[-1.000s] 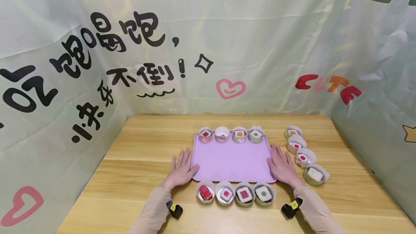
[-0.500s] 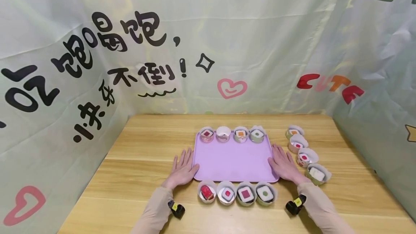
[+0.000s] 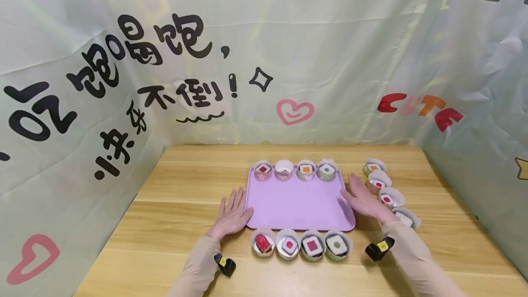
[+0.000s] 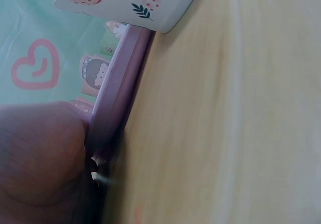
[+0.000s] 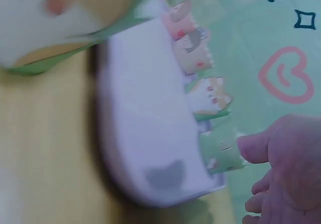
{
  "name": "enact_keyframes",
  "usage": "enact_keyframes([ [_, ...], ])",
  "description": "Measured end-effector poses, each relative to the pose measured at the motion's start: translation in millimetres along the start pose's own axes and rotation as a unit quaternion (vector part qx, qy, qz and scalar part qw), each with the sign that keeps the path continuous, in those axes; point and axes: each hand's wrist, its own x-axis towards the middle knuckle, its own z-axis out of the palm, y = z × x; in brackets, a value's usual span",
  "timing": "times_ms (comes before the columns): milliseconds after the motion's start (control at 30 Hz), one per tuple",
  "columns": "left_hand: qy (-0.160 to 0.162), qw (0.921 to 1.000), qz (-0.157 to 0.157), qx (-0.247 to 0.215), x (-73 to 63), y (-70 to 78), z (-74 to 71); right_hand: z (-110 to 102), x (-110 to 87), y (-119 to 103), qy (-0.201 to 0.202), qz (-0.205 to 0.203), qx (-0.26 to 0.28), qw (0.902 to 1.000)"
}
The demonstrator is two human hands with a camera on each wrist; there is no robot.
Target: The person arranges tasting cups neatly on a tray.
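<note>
Both hands flank the lilac tray [image 3: 297,203], which lies flat on the table [image 3: 177,182], its middle bare. On the left, the left hand [image 3: 232,214] lies palm down, fingers straight and spread, grasping nothing, thumb at the tray's edge. Over on the right, the right hand [image 3: 365,200] hovers between tray and cups, fingers released and extended, its thumb toward the rim; whether it touches, I can't tell.

And the cups! Four in the far row [image 3: 306,178] stand along the tray's back edge, four in the near row [image 3: 313,257] wait in front of it, and four in the right-hand column [image 3: 374,187] slant past the right hand, one partly hidden by the wrist.

I'd call this the ready position: tray framed, nothing gripped. The likeliest next call is a reach to a cup, and the right-hand column sits closest. That would want fingers curling lightly round one paper wall, kept level, neighbours undisturbed, since those cups stand close together and look light.
</note>
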Motion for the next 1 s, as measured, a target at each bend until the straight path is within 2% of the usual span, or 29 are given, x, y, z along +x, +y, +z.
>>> enact_keyframes([
  [267, -0.001, 1.0000, -0.002, 0.002, -0.3, -0.4, -1.4, -39.0, 14.4, -11.9, -0.009, 0.002, 0.041, 0.9991],
  [367, -0.005, 1.0000, -0.004, 0.004, 0.0, -0.7, -1.3, -54.0, 22.9, -12.2, 0.007, 0.019, 0.012, 0.9997],
  [500, -0.007, 1.0000, -0.004, 0.005, -0.1, -0.2, -0.5, -72.6, 33.8, -11.6, 0.016, 0.076, -0.032, 0.9965],
  [633, -0.009, 0.9999, -0.007, 0.007, -0.1, -0.3, 0.0, -86.2, 40.2, -8.0, -0.007, 0.133, -0.039, 0.9903],
  [800, -0.005, 1.0000, -0.004, 0.002, -2.0, 0.1, -1.3, -94.1, 47.4, -2.1, -0.030, 0.178, -0.035, 0.9829],
  [1000, 0.001, 1.0000, -0.001, -0.004, -2.9, 0.6, -1.9, -98.1, 57.2, 5.5, -0.058, 0.222, -0.069, 0.9710],
])
